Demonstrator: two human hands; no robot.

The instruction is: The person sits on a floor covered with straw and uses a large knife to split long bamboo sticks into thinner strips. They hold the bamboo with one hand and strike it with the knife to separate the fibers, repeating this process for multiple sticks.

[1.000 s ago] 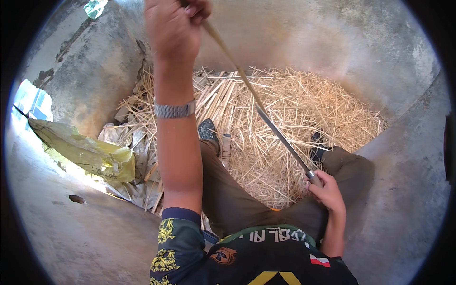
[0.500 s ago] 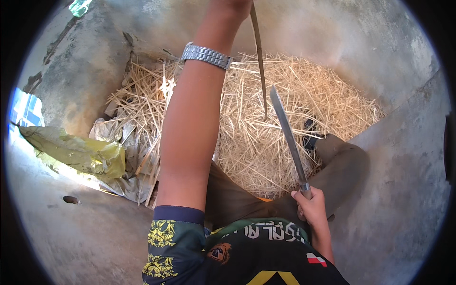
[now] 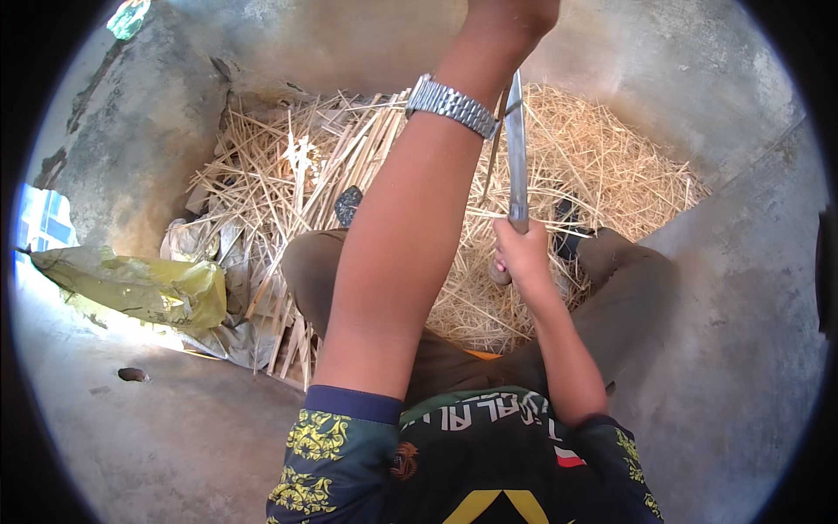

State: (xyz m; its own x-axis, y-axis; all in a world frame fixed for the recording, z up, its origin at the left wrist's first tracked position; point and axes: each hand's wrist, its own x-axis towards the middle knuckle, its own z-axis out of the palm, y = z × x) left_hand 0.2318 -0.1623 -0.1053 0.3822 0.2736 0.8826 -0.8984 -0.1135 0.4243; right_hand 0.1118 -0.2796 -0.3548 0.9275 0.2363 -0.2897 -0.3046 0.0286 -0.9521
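Note:
My right hand is closed around the handle of a long-bladed knife, its blade pointing up and away from me. Up at the top edge is my left hand, partly cut off by the frame, with its fingers out of sight. From it a thin brown strip, like split bamboo, hangs down just left of the blade. Their upper parts come close together near my left wrist; whether they touch, I cannot tell. A silver watch is on that wrist.
Loose straw-like shavings cover the floor ahead, with longer pale strips at the left. A yellowish plastic sheet lies further left. Grey concrete walls stand around, and my bent legs frame the shavings.
My right hand has moved up and forward with the knife, the blade now more upright beside the strip. My left arm has swung to the right, carrying the strip.

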